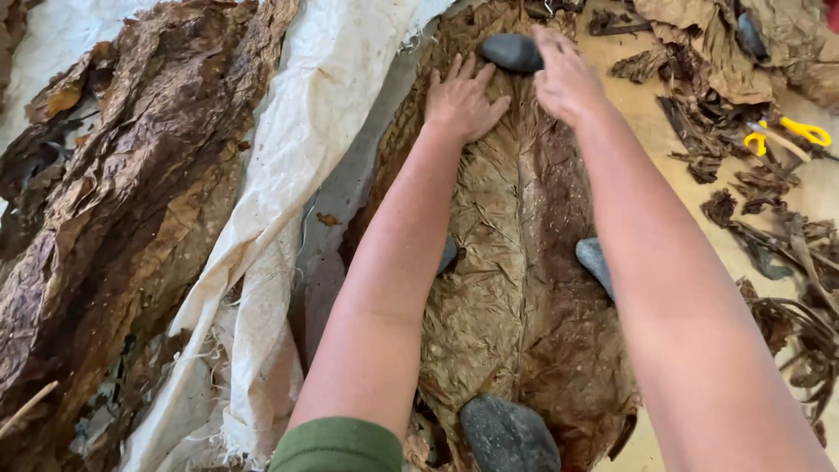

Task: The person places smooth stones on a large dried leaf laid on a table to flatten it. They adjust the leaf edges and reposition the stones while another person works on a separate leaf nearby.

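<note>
A large brown dried leaf (516,262) lies spread flat in front of me. My left hand (461,98) presses flat on its far part, fingers apart. My right hand (564,74) rests beside it, fingers touching a dark smooth stone (511,51) at the leaf's far end. Another dark stone (509,434) weighs down the near end. A grey stone (594,262) sits at the leaf's right edge, partly behind my right forearm. A fourth stone (447,255) peeks out from behind my left forearm.
A heap of dark dried leaves (122,201) lies on a whitish woven cloth (306,131) to the left. Torn leaf scraps and stems (778,236) litter the wooden surface on the right, with yellow-handled scissors (791,133) among them.
</note>
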